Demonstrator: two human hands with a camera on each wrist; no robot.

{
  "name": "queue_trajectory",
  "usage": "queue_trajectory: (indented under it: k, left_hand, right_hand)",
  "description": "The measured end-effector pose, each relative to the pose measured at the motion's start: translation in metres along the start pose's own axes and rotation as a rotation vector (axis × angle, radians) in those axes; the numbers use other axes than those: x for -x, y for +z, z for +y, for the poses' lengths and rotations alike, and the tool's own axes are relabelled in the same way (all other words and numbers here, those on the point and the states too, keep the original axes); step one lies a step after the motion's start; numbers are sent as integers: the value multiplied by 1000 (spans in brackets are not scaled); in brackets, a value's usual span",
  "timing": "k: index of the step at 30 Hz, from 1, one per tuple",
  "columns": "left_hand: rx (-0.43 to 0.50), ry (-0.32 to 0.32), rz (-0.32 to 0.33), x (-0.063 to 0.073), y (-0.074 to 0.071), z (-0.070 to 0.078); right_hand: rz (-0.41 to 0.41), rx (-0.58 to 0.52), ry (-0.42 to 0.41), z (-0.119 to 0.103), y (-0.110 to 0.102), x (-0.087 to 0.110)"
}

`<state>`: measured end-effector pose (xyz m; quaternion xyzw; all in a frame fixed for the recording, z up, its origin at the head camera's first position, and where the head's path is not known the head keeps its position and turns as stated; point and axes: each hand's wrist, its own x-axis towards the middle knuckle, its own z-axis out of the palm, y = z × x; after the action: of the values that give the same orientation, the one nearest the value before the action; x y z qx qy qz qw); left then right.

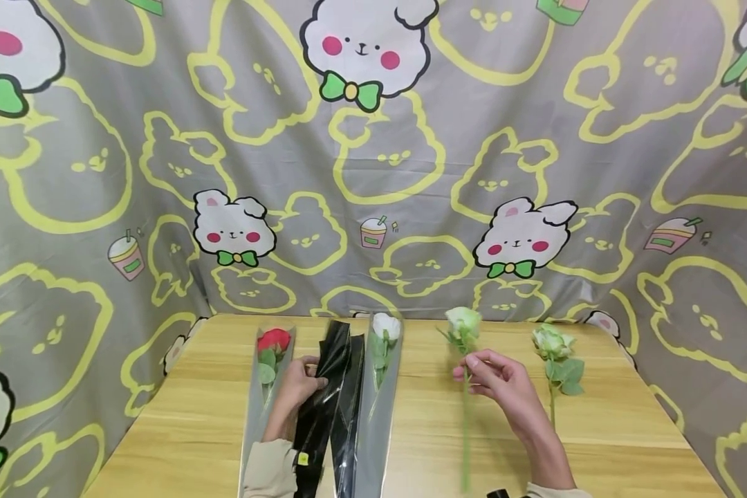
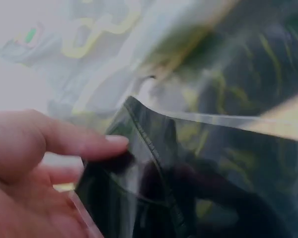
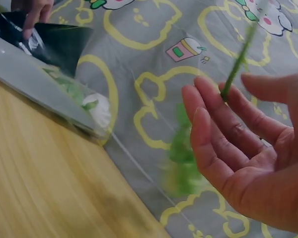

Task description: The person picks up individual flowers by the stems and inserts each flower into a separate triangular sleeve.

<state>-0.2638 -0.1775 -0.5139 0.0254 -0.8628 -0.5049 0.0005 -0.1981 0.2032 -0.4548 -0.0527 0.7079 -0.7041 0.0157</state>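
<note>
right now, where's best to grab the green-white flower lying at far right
Probably pinch its stem just below the leaves, coming from the right: the stem looks thin and bare there, and the right forearm hides its lower part.

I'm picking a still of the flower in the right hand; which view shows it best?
The head view. The flower shows its whole pale bloom and much of the stem, held in the right hand. The right wrist view shows some stem and a blurred bloom; in the left wrist view I cannot make it out.
</note>
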Motion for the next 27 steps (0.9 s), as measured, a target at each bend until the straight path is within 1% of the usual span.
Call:
queue_trajectory:
  k: [2,4,6,8,10,14,17,19,21,22,23,25,27]
  left_hand:
    - [138,4,-30,2,-4,3]
    - [235,13,-50,2,-7,5]
    - [340,1,-78,1,-8,8]
    - [459,-24,-140,1,-7,11]
    - [560,-50,-219,0,-6,15]
    - [648,-83,-338,3,-4,21]
    - [695,-53,-402,6,-3,25]
    - [766,-35,-435,7,-2,27]
    - [809,-18,-446,7,-1,29]
    - [826,-17,-452,8,-1,29]
    - [832,-27,-444,8,0,30]
    - [808,-41,-421,10,1,33]
    - [758,-60,-384,12,3,35]
  right_hand:
    - [8,8,-5,3,2,-1]
    - [28,7,-8,5,4,-2]
    - [58,-1,-10,6,7,-3]
    - [90,-20,-10,7,9,-3]
    - [119,-48,-8,8,11,-4]
    - [161,-73,14,8,14,-7]
    - [188,-74,37,8,15,-8]
    - [200,-62,46,8,15,-9]
    - [208,-51,53,7,15,-10]
    - [206,-43,58,8,15,-10]
    - [205,-38,60,8,15,-10]
    - [201,-33,64,8,16,-11]
    - [197,-27,64,8,18,-11]
